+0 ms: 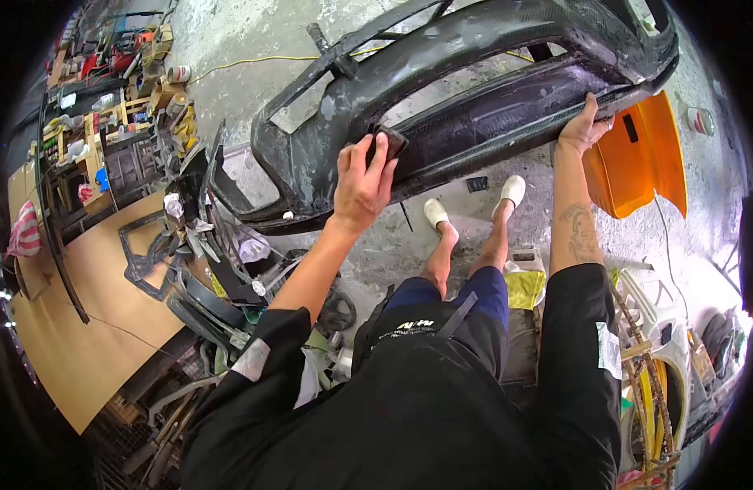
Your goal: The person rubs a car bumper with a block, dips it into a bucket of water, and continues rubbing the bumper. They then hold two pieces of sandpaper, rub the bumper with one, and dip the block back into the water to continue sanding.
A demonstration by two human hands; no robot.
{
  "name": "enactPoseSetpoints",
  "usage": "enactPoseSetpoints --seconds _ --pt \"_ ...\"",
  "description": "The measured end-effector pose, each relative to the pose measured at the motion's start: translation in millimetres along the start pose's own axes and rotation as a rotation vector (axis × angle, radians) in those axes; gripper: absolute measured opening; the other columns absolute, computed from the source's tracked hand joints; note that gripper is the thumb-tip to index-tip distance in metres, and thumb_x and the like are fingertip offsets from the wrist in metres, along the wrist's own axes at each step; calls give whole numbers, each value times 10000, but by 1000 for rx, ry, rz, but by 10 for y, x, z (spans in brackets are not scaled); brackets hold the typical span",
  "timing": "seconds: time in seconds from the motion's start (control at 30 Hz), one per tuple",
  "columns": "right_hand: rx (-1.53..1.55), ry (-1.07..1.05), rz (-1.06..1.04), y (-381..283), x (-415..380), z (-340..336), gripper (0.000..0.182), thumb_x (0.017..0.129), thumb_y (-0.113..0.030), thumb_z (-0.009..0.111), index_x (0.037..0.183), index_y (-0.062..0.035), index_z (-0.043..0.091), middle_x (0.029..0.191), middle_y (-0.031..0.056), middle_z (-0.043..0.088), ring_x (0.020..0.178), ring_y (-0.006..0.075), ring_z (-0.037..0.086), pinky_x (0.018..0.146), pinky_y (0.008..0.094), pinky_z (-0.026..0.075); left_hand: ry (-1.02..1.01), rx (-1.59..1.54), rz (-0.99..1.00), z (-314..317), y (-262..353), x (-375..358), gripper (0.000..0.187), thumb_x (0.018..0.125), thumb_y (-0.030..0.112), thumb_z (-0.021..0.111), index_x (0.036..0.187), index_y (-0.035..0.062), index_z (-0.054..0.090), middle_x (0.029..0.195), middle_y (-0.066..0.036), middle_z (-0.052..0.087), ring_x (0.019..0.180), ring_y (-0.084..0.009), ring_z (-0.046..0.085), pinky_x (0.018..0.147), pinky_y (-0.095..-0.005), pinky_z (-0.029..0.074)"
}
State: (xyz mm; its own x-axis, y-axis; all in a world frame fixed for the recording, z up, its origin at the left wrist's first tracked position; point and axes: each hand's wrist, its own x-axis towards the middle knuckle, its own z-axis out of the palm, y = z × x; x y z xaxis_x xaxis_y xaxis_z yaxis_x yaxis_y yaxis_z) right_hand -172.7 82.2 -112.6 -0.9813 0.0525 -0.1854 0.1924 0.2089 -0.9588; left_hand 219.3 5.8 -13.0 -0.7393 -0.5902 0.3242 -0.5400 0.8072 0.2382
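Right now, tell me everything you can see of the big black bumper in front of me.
The black bumper is long and curved, plastic-looking, with a woven pattern in places and dull grey scuffs. It has several openings, including a long one between its upper band and lower panel. It slants across the view, right end higher in the picture. Your left hand holds a small dark block, apparently against it; your right hand grips the near edge toward the right end. What supports it is unclear.

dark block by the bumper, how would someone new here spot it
Find the big black bumper across the upper part of the view. Go to the left hand, which holds the small dark block. Unlike the dark square near the white shoes, it is in a hand.
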Motion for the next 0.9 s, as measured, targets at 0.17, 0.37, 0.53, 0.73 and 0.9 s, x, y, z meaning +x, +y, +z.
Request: enactPoseSetpoints --seconds 0.17,0.37,0.53,0.73,0.9 --pt "26 -25 -25 -52 -58 -15 1028 829 -519 729 1611 2 311 1497 239 548 1312 358 566 1175 422 339 47 -102 53 555 689 1156 474 924 173 749 1354 9 636 1198 -162 599 1062 -361 580 953 -466 469" --pt "134 -29 -71 67 4 42 1004 854 -507 718 1606 15 308 1506 255 536 1339 370 539 1189 414 319 33 -54 55 79 73 411 523 892 134 784 1376 6 634 1235 -156 625 1087 -352 586 953 -459 477" --pt "67 -26 -55 -8 -38 7 1000 846 -496 728 1602 9 312 1487 252 555 1335 364 548 1195 422 309 87 -120 180 509 624 1193 472 896 135 780 1328 -4 651 1195 -170 612 1026 -377 578 918 -466 481" --pt "64 -8 -89 77 4 22 932 866 -407 733 1586 21 325 1491 223 532 1322 326 530 1158 396 347 12 -100 201 633 790 1560 472 930 199 730 1352 22 611 1144 -164 598 1031 -349 590 956 -461 489" --pt "74 -11 -35 -47 -80 1 956 864 -453 718 1594 21 320 1519 228 511 1357 348 508 1204 419 287 -31 -68 159 255 184 818 545 903 127 770 1409 3 608 1250 -195 600 1043 -380 587 934 -471 494"
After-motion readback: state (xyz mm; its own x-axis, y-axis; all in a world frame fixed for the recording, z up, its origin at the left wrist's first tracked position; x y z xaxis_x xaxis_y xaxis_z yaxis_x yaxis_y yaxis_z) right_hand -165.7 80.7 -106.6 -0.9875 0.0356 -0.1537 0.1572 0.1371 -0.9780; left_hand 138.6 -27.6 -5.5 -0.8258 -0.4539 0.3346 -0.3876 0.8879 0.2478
